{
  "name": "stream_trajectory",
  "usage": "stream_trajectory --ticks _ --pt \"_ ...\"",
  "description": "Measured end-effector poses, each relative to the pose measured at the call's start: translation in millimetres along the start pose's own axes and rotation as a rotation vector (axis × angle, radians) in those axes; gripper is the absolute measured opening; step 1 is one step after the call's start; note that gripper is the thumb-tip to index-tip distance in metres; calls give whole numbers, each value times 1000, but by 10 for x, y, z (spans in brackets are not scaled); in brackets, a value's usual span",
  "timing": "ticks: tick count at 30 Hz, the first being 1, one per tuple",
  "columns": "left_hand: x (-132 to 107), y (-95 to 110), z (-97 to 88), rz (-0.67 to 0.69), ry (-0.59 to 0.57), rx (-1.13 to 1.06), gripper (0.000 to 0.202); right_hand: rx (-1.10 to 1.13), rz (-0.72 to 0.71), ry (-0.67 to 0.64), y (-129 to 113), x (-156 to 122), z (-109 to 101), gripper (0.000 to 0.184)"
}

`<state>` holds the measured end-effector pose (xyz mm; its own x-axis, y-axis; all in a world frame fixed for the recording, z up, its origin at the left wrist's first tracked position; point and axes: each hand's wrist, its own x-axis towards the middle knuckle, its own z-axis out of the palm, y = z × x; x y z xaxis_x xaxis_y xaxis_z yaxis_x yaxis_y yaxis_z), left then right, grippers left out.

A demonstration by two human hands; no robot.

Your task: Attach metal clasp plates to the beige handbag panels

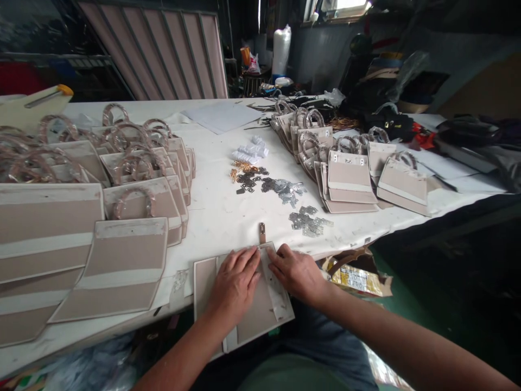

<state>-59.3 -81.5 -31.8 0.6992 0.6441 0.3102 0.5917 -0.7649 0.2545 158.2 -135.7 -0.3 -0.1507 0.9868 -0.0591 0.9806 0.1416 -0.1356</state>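
Observation:
Both my hands press on a beige handbag panel lying at the near edge of a white-covered table. My left hand rests flat on its middle. My right hand sits at its far right, beside a white strip laid along the panel. A small tan tab with a metal tip lies just beyond my fingers. Loose silver metal fittings are scattered farther up the table.
Stacks of beige panels with ring handles cover the table's left side, and more stand at the right. Gold fittings and white wrapped pieces lie mid-table. Torn cardboard pokes out below the near edge.

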Motion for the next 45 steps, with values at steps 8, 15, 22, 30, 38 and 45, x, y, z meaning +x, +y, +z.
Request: stream_trajectory --ticks 8,15,22,30,38,45 --pt "-5 37 -18 44 12 112 49 4 -47 -3 -19 7 -71 46" --pt "-21 14 -8 10 51 18 49 236 67 127 285 167 -302 34" --pt "-4 69 -40 -88 9 -121 49 136 381 106 1061 658 -330 44" --pt "21 132 -27 -152 23 -151 52 157 421 141 1190 759 -158 36" --pt "7 141 -32 -141 32 -160 51 529 429 223 1030 563 -532 29" --pt "-2 158 -34 -125 34 -139 52 739 101 -210 218 48 -503 24"
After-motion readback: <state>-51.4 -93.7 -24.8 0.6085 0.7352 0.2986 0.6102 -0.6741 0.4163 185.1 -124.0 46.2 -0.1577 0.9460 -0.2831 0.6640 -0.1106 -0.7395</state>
